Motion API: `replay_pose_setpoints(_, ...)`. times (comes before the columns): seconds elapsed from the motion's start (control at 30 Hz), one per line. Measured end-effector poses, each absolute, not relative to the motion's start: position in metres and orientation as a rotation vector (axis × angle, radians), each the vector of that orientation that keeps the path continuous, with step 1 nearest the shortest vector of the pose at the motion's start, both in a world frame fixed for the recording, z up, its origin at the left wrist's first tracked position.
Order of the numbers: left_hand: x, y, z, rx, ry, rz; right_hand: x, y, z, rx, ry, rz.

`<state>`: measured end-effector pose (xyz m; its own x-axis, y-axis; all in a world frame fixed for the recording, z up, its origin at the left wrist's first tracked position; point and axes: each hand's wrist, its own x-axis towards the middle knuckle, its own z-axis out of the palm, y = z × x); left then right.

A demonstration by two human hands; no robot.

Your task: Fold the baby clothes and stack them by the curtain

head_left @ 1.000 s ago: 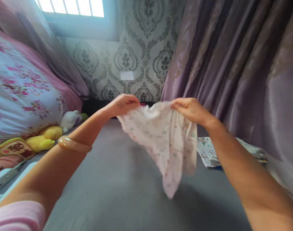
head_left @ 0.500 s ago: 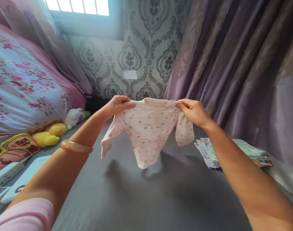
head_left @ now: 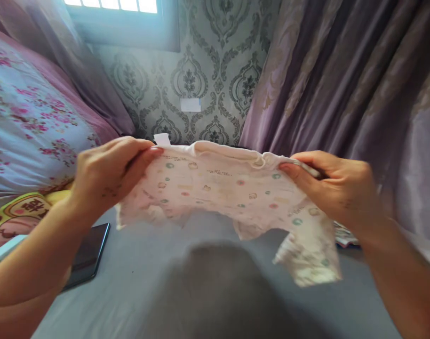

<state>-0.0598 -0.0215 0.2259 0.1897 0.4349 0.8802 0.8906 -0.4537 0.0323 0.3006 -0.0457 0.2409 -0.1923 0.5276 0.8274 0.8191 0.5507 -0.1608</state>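
I hold a small pale pink baby shirt (head_left: 222, 188) with a dotted print stretched flat between both hands above a grey bed sheet (head_left: 158, 292). My left hand (head_left: 107, 172) pinches its left shoulder, where a white tag sticks up. My right hand (head_left: 337, 188) pinches the right shoulder, and one sleeve hangs down below it. Both hands are closed on the cloth.
A black phone (head_left: 86, 254) lies on the sheet at the left. A floral pillow (head_left: 27, 127) and a yellow printed cushion (head_left: 17, 212) sit at far left. Folded printed cloth (head_left: 345, 235) lies behind my right hand. Purple curtains (head_left: 342, 80) hang at the right, patterned wallpaper behind.
My hands drew apart and came closer to the camera, and the bunched shirt opened out and now lies spread wide and nearly level between them.
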Motion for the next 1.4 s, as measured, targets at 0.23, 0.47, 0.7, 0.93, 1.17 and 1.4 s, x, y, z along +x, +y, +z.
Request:
replay_pose_setpoints(0.23, -0.065, 0.008, 0.244, -2.483, -1.593, -1.209, 0.302, -0.018, 0.254, -1.367, -1.852, 0.259)
replay_pose_setpoints(0.47, -0.058, 0.102, 0.071, -2.949, -1.702, -0.515, 0.298, 0.072, 0.099, -1.637, -2.135, 0.458)
replay_pose_setpoints(0.7, -0.045, 0.127, -0.009, -2.67, -1.833, -0.134, 0.288, 0.094, 0.011, -1.907, -2.387, 0.121)
replay_pose_setpoints(0.93, -0.041, 0.157, -0.007, -2.571, -1.867, 0.006, 0.286, 0.136, 0.011, -1.948, -2.564, -0.08)
replay_pose_setpoints(1.17, -0.021, 0.189, 0.005, -2.5, -1.998, -0.029, 0.287, 0.185, 0.014, -1.995, -2.488, 0.059)
replay_pose_setpoints(1.4, 0.008, 0.202, -0.018, -2.573, -1.938, -0.254, 0.269, 0.197, -0.005, -1.722, -2.416, 0.234)
